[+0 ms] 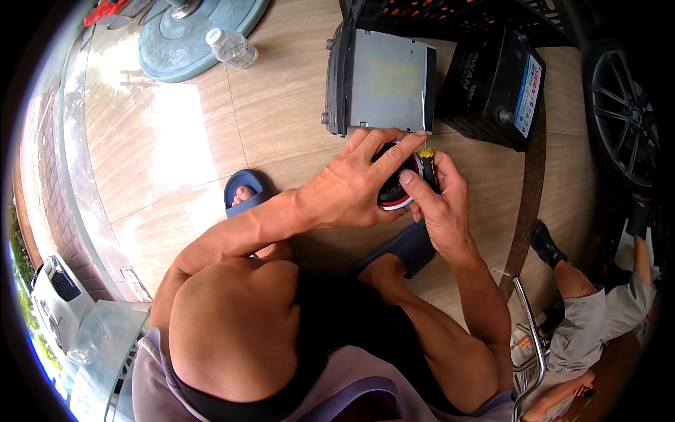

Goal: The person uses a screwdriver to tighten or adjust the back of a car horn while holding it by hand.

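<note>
Over the tiled floor, my left hand point(351, 169) grips a round black part point(394, 186) with a red and white rim, its fingers wrapped around the edge. Too much is covered to tell exactly what the part is. My right hand point(450, 200) is closed around the black and yellow handle of a screwdriver point(427, 153), close against the part's right side. The thin shaft points away from me, and my left index fingertip lies by the yellow collar. My right thumb rests at the part's rim. Just beyond both hands lies a grey metal car stereo point(387, 77) with a black front.
Right of the stereo stands a black car battery point(485, 84), with a black plastic crate point(471, 15) behind. A dark wheel point(622, 105) is at the far right. A plastic bottle point(232, 50) stands by a round base point(169, 46). Another person's leg point(580, 309) shows beside a metal chair frame point(538, 337).
</note>
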Available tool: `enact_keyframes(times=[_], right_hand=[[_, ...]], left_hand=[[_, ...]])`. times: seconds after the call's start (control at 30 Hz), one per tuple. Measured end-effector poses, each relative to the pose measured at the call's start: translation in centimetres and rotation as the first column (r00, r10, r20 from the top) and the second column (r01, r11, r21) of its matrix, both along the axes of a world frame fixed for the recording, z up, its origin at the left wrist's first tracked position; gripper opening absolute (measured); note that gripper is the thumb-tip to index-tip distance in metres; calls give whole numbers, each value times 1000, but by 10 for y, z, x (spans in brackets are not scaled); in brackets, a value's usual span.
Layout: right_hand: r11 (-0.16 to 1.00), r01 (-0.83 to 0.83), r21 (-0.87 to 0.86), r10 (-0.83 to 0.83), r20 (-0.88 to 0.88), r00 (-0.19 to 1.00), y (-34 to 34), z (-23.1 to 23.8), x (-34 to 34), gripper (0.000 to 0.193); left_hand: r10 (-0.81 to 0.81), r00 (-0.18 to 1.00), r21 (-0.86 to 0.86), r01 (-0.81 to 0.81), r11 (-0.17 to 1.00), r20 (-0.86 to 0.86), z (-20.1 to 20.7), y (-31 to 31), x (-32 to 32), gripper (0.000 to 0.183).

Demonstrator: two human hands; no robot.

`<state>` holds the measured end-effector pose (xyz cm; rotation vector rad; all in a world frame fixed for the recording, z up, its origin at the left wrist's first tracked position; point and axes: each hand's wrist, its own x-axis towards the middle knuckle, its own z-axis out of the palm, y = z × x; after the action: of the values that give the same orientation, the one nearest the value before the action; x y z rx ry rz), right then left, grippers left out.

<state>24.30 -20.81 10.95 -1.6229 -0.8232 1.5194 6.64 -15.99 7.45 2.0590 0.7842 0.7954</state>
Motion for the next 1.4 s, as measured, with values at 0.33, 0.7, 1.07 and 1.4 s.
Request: enact_keyframes(times=[0.33,0.7,1.07,1.4], right_hand=[[997,60,-48,-67,-157,985,5,0,7,26],[999,31,-31,-35,-157,987,24,0,4,30],[994,-102,-50,105,57,993,40,1,14,29],[866,-453,212,93,822,562,80,-40,23,41]], left_hand=[[238,877,-805,234,546,417,-11,6,-14,74],[534,823,-924,336,-182,194,-33,13,-11,54],[522,814,-897,400,-186,255,-39,8,-16,30],[571,767,-899,424,-110,292,-50,-5,-16,30]])
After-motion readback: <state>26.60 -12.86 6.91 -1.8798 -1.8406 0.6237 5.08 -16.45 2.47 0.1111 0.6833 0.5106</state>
